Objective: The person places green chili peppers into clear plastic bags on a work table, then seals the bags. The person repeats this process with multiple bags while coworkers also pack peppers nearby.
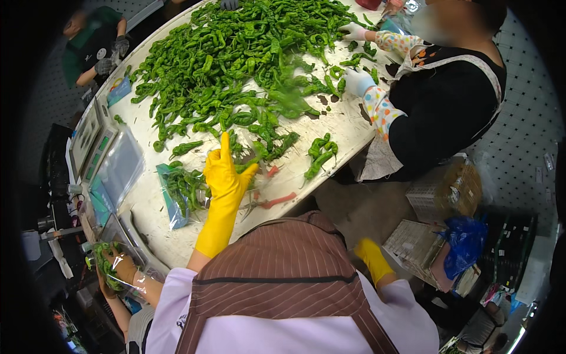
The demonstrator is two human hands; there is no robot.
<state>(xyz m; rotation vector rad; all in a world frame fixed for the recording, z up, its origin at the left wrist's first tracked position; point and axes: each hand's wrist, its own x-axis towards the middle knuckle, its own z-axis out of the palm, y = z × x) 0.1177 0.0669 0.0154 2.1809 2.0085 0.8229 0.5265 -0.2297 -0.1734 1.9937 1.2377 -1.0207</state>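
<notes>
My left hand, in a yellow rubber glove, is over the near part of the white table. Its index finger points forward and its thumb reaches right; the other fingers are curled, and whether they hold anything is hidden. Just left lies a clear plastic bag of green peppers with a blue-green printed panel. Red-handled scissors lie right of the hand. Beyond it spreads a large pile of wrinkled green peppers. My right hand, also yellow-gloved, hangs blurred beside my apron, off the table; its fingers are unclear.
A co-worker in white gloves stands at the right table edge; another is far left. A third person's hands touch a bagged portion of peppers. Scales and clear bags lie left; crates stand on the floor.
</notes>
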